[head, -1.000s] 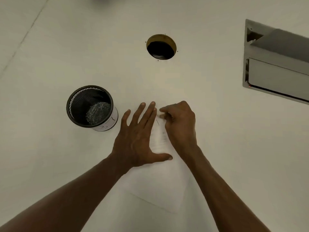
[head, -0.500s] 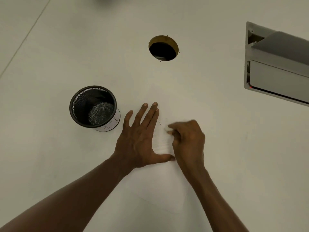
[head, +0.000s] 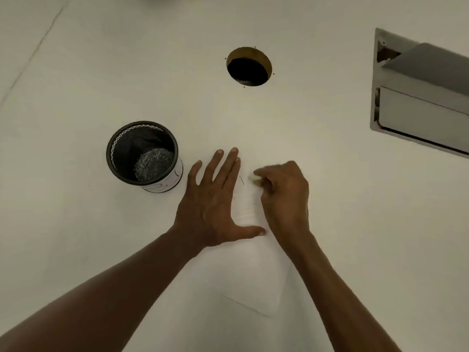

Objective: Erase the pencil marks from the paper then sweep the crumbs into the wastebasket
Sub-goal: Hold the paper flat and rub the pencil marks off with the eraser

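Observation:
A white sheet of paper lies on the white table, hard to tell from it, with a short curved pencil mark near its far end. My left hand presses flat on the paper, fingers spread and thumb out. My right hand pinches a small white eraser between thumb and fingers and holds it on the paper just right of the mark. A black mesh wastebasket stands upright to the left of my left hand, with grey shreds inside.
A round cable hole opens in the table behind the paper. A grey metal hatch with a raised lid is set into the table at the right. A white label with scribbles wraps the basket's lower side.
My right hand rubbed toward me on the paper, then back up and left toward the mark. My left hand stayed pressed in place.

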A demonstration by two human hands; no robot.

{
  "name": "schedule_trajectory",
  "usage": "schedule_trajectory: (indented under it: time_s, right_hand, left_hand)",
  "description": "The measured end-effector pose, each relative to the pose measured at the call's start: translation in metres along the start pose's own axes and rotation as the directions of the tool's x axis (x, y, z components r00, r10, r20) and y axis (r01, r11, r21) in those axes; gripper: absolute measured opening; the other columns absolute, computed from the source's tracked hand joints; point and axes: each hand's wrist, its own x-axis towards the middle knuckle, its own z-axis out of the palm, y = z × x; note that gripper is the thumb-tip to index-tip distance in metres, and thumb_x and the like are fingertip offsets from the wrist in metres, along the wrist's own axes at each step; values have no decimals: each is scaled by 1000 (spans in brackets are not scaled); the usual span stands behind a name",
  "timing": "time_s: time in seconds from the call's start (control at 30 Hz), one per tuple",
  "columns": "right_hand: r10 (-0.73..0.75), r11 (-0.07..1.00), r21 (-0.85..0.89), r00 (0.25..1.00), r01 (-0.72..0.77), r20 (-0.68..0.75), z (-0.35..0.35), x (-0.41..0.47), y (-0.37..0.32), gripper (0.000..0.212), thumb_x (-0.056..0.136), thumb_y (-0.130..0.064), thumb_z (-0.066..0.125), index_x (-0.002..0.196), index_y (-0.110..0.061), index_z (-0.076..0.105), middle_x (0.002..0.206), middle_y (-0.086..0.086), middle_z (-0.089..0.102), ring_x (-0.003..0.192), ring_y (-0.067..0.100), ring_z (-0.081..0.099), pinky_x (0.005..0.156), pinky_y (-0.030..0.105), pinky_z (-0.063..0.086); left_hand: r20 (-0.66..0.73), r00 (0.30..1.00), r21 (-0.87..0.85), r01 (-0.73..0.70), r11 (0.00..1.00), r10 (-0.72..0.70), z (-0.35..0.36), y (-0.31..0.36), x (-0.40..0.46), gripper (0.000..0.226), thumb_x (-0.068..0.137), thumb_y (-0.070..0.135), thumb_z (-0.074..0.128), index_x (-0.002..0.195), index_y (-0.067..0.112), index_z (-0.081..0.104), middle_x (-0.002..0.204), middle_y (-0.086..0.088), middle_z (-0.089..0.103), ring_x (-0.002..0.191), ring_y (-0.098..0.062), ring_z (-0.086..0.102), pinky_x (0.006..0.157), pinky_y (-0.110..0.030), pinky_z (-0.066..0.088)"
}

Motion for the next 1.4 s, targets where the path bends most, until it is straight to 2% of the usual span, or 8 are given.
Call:
schedule_trajectory:
  time_s: [0.1,0.27,0.47,0.63,0.93,1.1,1.27,1.4]
  right_hand:
    - [-27,1000,-1,998,27,53,-18,-58,-3,29,67,5,61,85,-14,75,82,-3,69,81,13,57,70,17,42]
    - [-24,1000,2,1000,24,-3,3,6,-6,26,73,9,65,85,-11,76,78,-3,71,80,16,57,66,23,44]
    - [-39,999,2,993,39,108,-15,-53,4,33,65,12,67,86,-12,76,80,-1,69,80,8,52,70,5,34]
    - [-41,999,-3,998,41,44,1,-4,-1,27,72,9,67,86,-12,76,77,-1,71,78,15,56,66,20,43]
    - [-77,997,-21,997,77,5,-3,-2,8,24,74,8,67,88,-10,76,80,0,71,81,13,53,65,10,33]
    - [-95,994,-39,993,98,77,-28,-73,15,31,67,12,67,86,-11,75,82,0,70,80,17,56,67,15,38]
    - [-125,992,-30,991,126,52,-9,-7,14,30,68,13,66,85,-9,76,76,-1,71,80,18,55,61,25,45]
    - [-92,995,-41,992,96,91,-22,-57,16,27,69,9,67,86,-10,76,79,0,70,81,10,50,66,7,32]
  left_hand:
    - [-5,1000,3,4,1000,-4,0,0,0,137,63,104,28,161,8,22,172,-4,4,159,-23,4,124,-56,12]
    - [-7,1000,-5,-5,1000,5,0,0,0,139,62,105,29,160,8,23,172,-3,4,159,-23,3,124,-56,10]
    - [-4,1000,19,1,1000,-1,1,0,0,137,63,104,28,161,8,19,172,-4,2,159,-24,3,124,-56,11]
    - [-13,1000,6,-4,1000,4,1,0,0,139,62,105,30,160,8,23,172,-4,6,159,-23,5,124,-56,11]
    - [12,1000,27,6,1000,-6,1,-1,0,141,61,107,28,162,10,16,172,-3,0,159,-23,0,125,-55,7]
    - [12,1000,34,17,999,-17,1,0,0,142,60,107,27,162,9,12,172,-2,-4,159,-22,-3,125,-54,5]
    - [2,1000,47,14,999,-14,1,0,1,142,60,107,25,162,9,13,172,-2,-3,159,-23,-2,125,-54,4]
    - [11,1000,51,19,999,-19,0,0,0,142,60,107,27,162,9,15,172,-2,-1,159,-23,-1,124,-54,5]
